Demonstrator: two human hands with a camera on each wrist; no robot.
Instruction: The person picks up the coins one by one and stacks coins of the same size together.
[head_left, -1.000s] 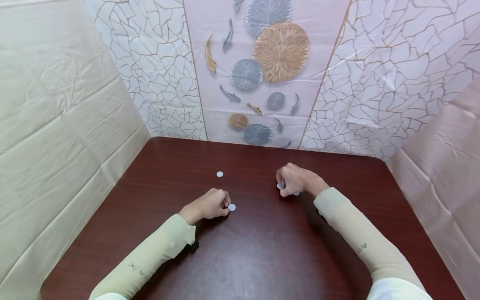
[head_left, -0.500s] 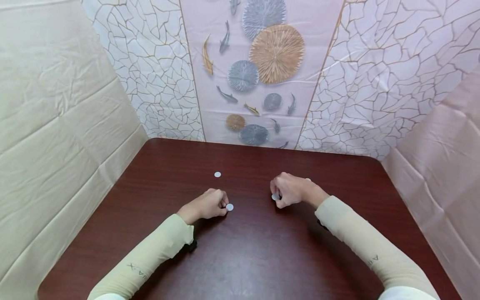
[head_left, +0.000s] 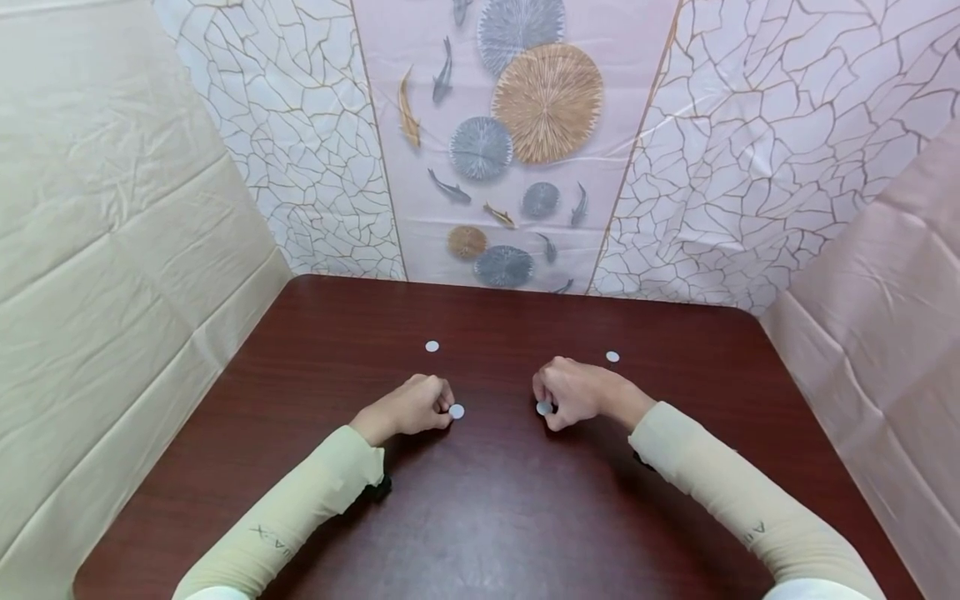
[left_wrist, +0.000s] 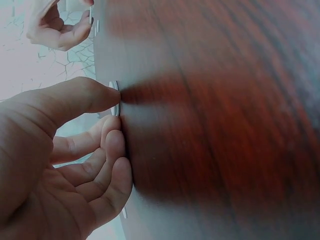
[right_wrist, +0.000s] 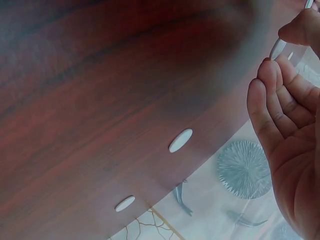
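Observation:
Near the middle of the table, my left hand (head_left: 408, 407) holds a small round white disc (head_left: 457, 412) by its edge. The left wrist view shows the thumb and index fingertip at that disc (left_wrist: 115, 98), right at the tabletop. Across from it, my right hand (head_left: 581, 392) pinches a second white disc (head_left: 543, 408) between thumb and fingers, close over the table. Its rim-on disc (right_wrist: 278, 48) also shows in the right wrist view. Past the right hand, two more discs lie flat: a nearer one (right_wrist: 180, 140) and a farther one (right_wrist: 125, 203). The nearer is hidden in the head view.
Another white disc (head_left: 432, 346) lies behind the left hand, and one (head_left: 612, 357) behind the right wrist. The dark red-brown table (head_left: 480, 500) has rounded far corners. A patterned cloth (head_left: 480, 208) hangs at its back edge, with plain cloth (head_left: 135, 250) along the left.
My right hand has come toward me and a little left with its disc, uncovering a disc behind its wrist. The left hand stays with its disc; the head view has shifted slightly.

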